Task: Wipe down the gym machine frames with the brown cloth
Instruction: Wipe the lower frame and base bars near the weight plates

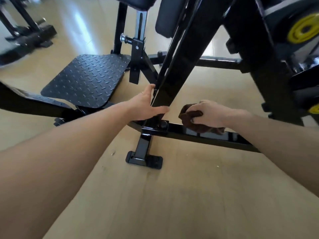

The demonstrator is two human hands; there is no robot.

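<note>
Right hand grips brown cloth on low bar — left hand seemingly braces upright, fingers straight.

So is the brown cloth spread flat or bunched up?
Bunched. The brown cloth is wadded in the right hand, fingers curled round it, pressed onto the low frame bar.

Bare forearms, no sleeves; ring on left grip.
</note>
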